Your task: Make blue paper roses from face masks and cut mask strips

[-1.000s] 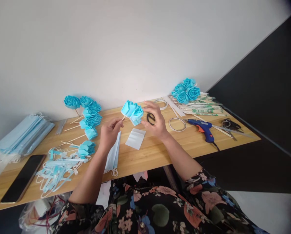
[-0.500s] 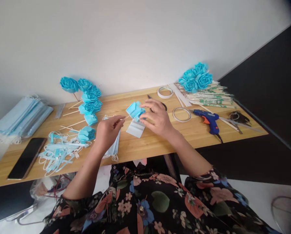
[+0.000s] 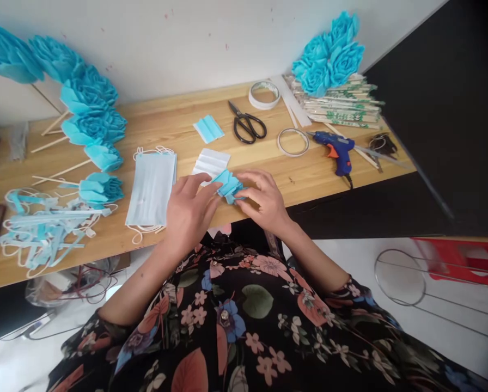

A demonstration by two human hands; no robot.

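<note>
Blue flower (image 3: 228, 185) btwn L hand (image 3: 190, 206) & R hand (image 3: 265, 200), approx. equally near: L's 3 o'clock, R's 9. Each grip pinches its near edge; long axis unclear, partly covered.

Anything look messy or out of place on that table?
Yes: the tangled heap of blue strips and white loops at the left front of the table. It looks odd because it sprawls loosely, while the masks nearby lie flat.

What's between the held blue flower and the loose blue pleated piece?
Head view: a white pleated piece lies on the table between the blue flower and the loose blue pleated piece.
</note>
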